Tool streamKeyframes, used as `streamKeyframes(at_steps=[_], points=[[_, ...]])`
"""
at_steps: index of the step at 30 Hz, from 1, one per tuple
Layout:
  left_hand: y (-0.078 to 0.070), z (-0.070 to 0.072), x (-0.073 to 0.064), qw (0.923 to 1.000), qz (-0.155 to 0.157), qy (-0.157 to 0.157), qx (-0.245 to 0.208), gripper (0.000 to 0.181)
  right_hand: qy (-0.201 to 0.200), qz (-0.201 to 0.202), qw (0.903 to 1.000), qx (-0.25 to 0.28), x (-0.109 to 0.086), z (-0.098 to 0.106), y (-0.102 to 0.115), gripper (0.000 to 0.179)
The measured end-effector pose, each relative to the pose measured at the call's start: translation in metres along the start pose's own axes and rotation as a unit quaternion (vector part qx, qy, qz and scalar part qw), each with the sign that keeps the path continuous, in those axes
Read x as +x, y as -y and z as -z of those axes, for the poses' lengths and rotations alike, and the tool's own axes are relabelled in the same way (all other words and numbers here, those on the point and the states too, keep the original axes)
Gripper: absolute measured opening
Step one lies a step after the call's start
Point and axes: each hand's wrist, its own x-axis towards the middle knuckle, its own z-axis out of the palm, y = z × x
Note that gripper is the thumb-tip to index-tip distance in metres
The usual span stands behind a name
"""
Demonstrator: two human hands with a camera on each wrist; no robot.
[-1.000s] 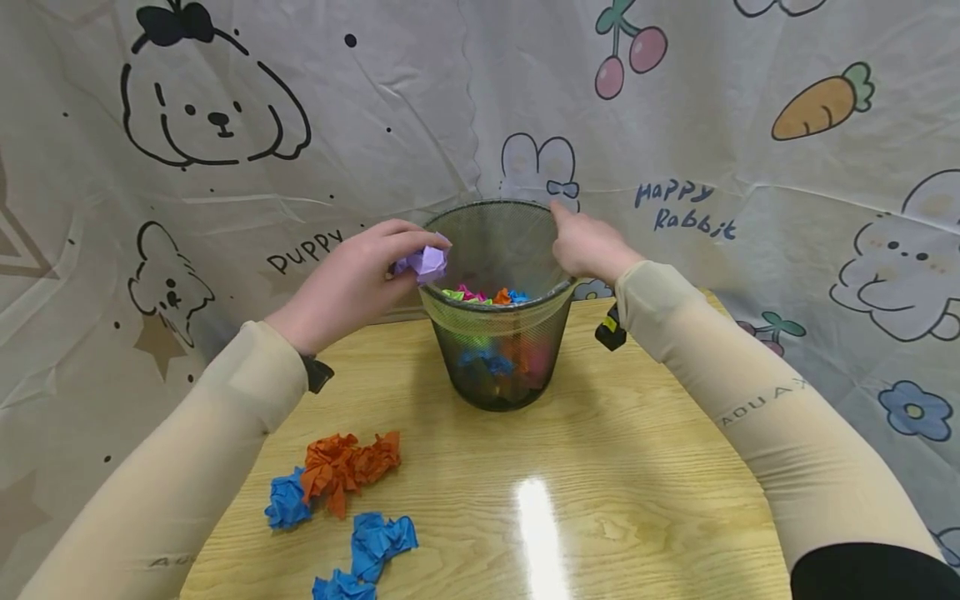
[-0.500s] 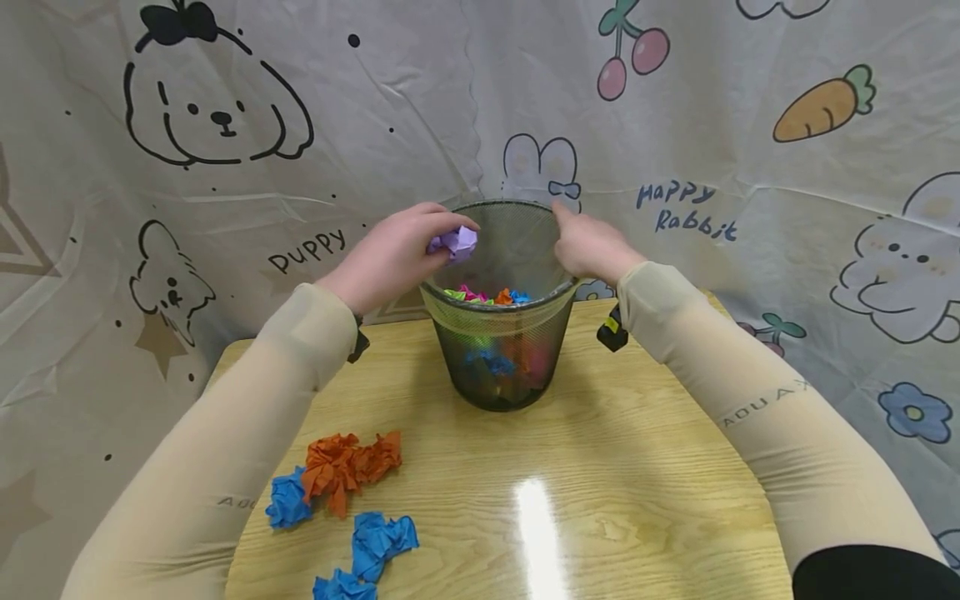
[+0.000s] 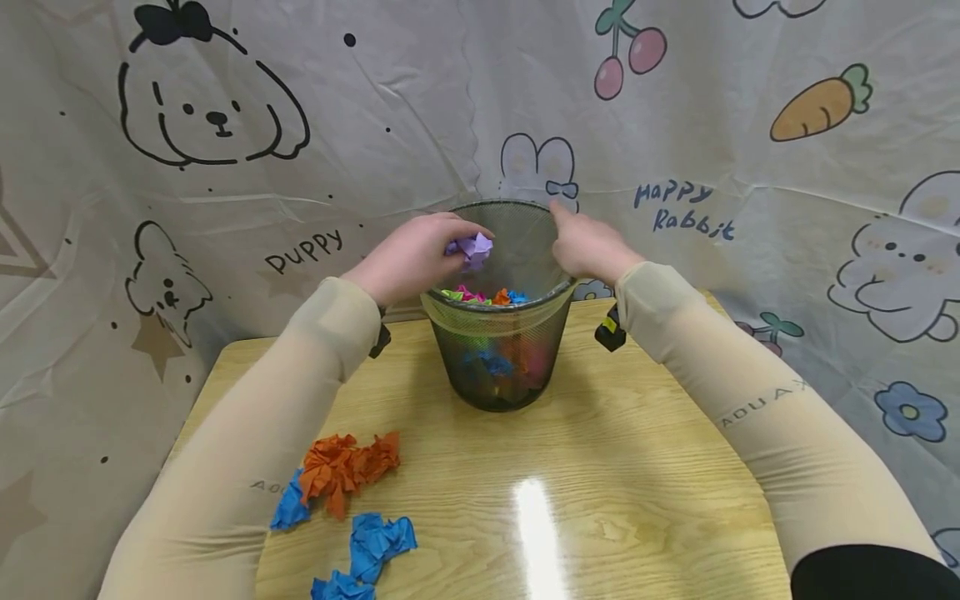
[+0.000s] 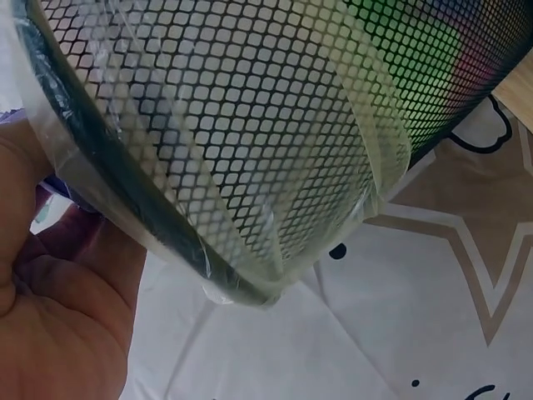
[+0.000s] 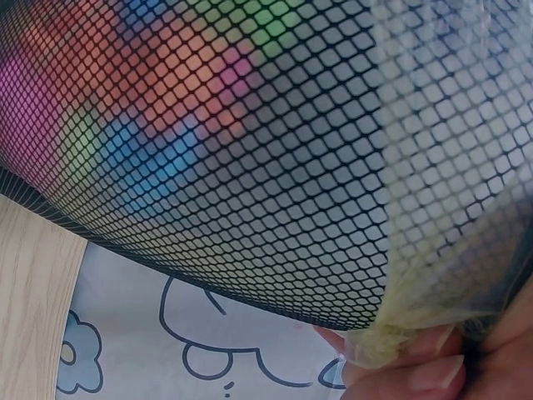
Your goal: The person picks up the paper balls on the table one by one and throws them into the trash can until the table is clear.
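A black wire-mesh wastebasket [image 3: 450, 342] with a clear plastic liner stands upright on the table. Through its mesh, crumpled papers [image 5: 158, 75] in several colours show in the right wrist view. My left hand [image 3: 416, 254] pinches a crumpled purple paper ball [image 3: 476, 250] over the basket's mouth, at the near-left rim. In the left wrist view that hand [image 4: 67, 308] lies beside the liner-covered rim, which hides most of the ball. On the opposite side, my right hand [image 3: 588, 244] grips the basket's rim, its fingers [image 5: 416, 375] curled at a bunched knot of liner.
Crumpled orange paper [image 3: 348, 467] lies on the wooden table [image 3: 622, 467] at the near left. A blue piece [image 3: 291, 504] touches it, partly behind my left sleeve. More blue paper [image 3: 378, 543] lies nearer. A printed cloth [image 3: 420, 100] hangs behind the table.
My left hand has carried the purple paper ball rightward from outside the near-left rim to over the basket's opening, and slightly lower in the last half second. The right hand stays on the rim.
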Motion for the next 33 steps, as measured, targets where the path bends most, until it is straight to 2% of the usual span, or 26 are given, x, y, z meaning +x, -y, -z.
streamKeyframes(at_steps=[10,16,21,29,33], points=[[-0.003,-0.004,0.013,0.9986,0.024,0.046,-0.012,0.03,-0.003,0.0,1.0,-0.001,-0.002,0.001,0.001,0.073],[-0.005,-0.009,0.015,0.9965,0.034,0.075,-0.012,0.035,-0.007,0.001,1.0,-0.005,-0.002,0.001,0.002,0.073],[-0.006,-0.011,0.016,0.9962,0.036,0.079,-0.007,0.04,-0.006,-0.002,1.0,-0.006,-0.001,0.001,0.003,0.073],[-0.008,-0.007,0.015,0.9935,0.064,0.094,-0.005,0.065,-0.004,-0.005,0.9999,-0.01,0.001,0.0,0.002,0.073],[-0.008,-0.006,0.014,0.9933,0.071,0.091,0.003,0.069,-0.003,-0.003,0.9999,-0.011,0.0,0.0,0.002,0.074]])
